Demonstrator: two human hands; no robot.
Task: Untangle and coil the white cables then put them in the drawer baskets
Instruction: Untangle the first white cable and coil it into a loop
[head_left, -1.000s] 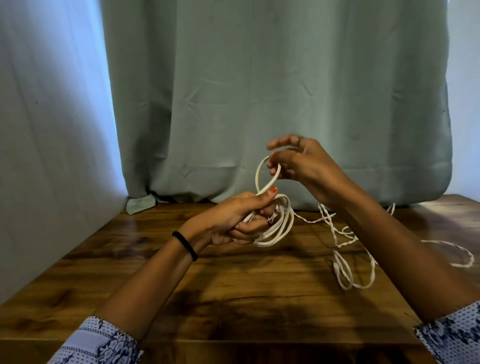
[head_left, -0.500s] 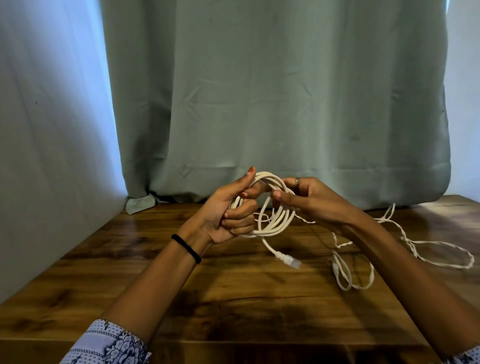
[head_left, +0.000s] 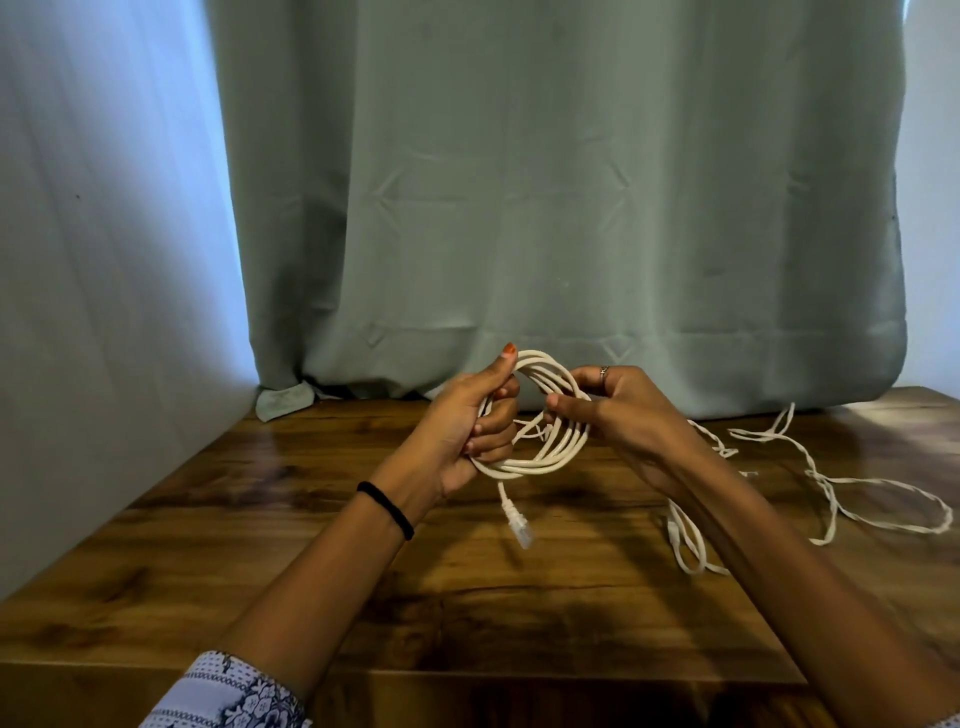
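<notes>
A thick white cable (head_left: 540, 462) is wound into a round coil held above the wooden table (head_left: 467, 597). My left hand (head_left: 467, 421) grips the coil's left side, thumb up along the loops. My right hand (head_left: 613, 405) pinches the coil's right side. The cable's plug end (head_left: 521, 527) hangs down from the coil. A thinner twisted white cable (head_left: 857, 488) lies loose and tangled on the table to the right, partly hidden behind my right forearm. No drawer baskets are in view.
A green curtain (head_left: 545, 208) hangs behind the table, its hem resting on the back edge. A pale wall (head_left: 93, 260) borders the table on the left. The table's front edge runs near the bottom of the view.
My right hand came down from above and now holds the coil's right side. The coil has closed into a neat ring, and the plug end now hangs free below it.
</notes>
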